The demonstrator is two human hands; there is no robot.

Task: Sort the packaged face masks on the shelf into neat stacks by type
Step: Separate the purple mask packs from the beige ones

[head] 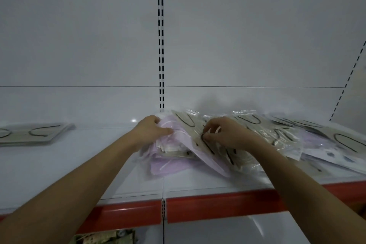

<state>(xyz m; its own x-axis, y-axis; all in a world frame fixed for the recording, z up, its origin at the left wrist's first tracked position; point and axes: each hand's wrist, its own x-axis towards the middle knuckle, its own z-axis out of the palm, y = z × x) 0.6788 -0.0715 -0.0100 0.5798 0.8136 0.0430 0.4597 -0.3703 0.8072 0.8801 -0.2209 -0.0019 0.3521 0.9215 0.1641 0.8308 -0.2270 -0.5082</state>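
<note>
Red trim [217, 207] is seen along the front lip of the white shelf [79, 164], nearest the camera, split by a slotted seam at the centre. Below that lip, at the bottom edge of the view, a scrap of beige packaging [103, 238] is glimpsed. On the shelf, behind the lip and right of the seam, a loose pile of packaged masks [287, 144] is spread out: lilac packs [168, 166] at its near-left, beige packs with dark ear loops [249, 123] on top and toward the far right. The left hand [150, 130] is laid on the pile's left end, fingers curled over a lilac pack. The right hand [227, 134] is set on the pile's middle, thumb and fingers pinched on the edge of a beige pack [206, 144] that is tilted up. The hands are held apart, each on its own pack. Far left of the pile, well apart from it, a flat stack of beige packs [33, 134] is seen. Behind the pile, a slotted upright [160, 45] is fixed to the white back panel [79, 35].
</note>
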